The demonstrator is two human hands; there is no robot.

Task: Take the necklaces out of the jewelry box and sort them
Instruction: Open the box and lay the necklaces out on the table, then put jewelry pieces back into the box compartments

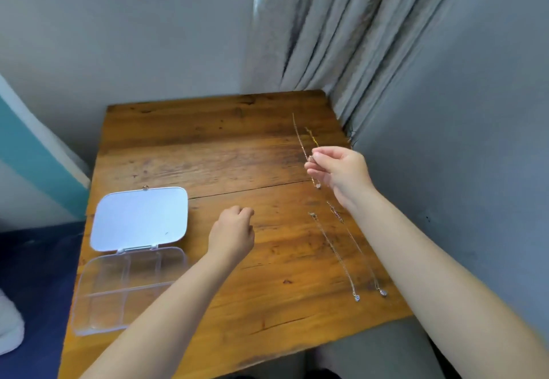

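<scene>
Pinching one necklace (300, 138) in right hand (338, 170), left hand (233, 231) loosely curled, two necklaces (335, 255) on table (208, 141)

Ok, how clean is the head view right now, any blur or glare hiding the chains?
Head view: wide-angle bending at the edges; right hand slightly motion-blurred, its pinched necklace thin and faint; the open jewelry box lid washes out pale; the two laid necklaces read clearly on the wooden table.
</scene>
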